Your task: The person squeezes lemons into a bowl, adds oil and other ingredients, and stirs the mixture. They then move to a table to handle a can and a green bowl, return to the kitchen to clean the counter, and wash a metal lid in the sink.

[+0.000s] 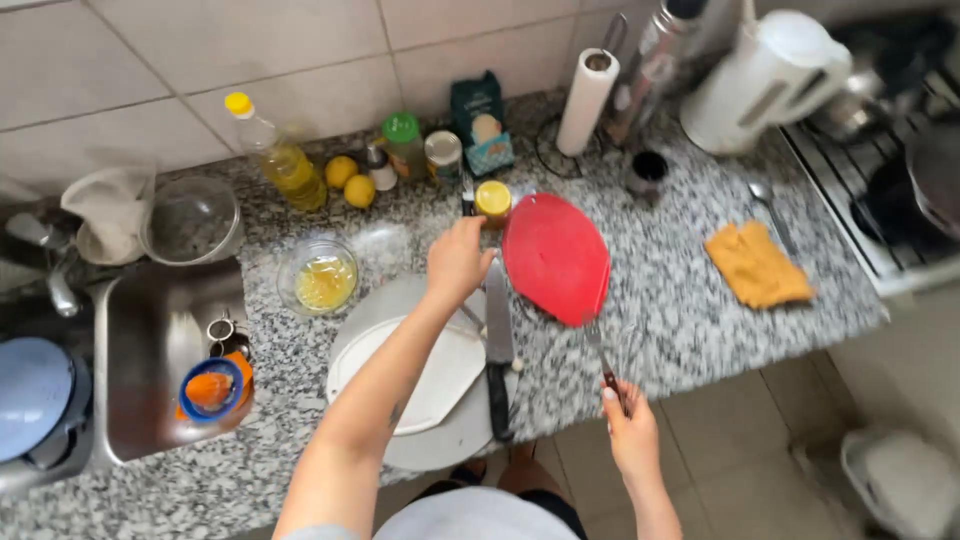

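Left hand: your left hand [458, 262] reaches forward over the middle of the table [690, 300], fingers curled down at the small yellow-lidded jar [493, 201]. Whether it grips the jar or only touches it, you cannot tell.
Right hand: your right hand [630, 432] is clenched around the dark handle of a fork [601, 356], near the front edge of the table.
Fork axis: its long axis runs from the front edge toward the back, leaning slightly left; the tines point away from you and sit at the near rim of the red oval board [556, 257].
Red board: it lies flat at the table's centre, long axis running from back-left to front-right, just right of your left hand.
Knife: a large knife [497, 345] rests across the white plates [425, 375], blade toward the back wall, black handle toward you, nearly parallel to the fork.
Nearby: a glass bowl [318, 276] with yellow liquid stands left of the plates; an oil bottle [275, 152], two lemons [351, 181] and a paper towel roll [586, 100] line the back edge; a yellow cloth [757, 264] lies toward the right edge.
Doing it well: I judge you should keep the fork low and steady with the tines clear of the board rim, and keep your left forearm off the knife blade beneath it.
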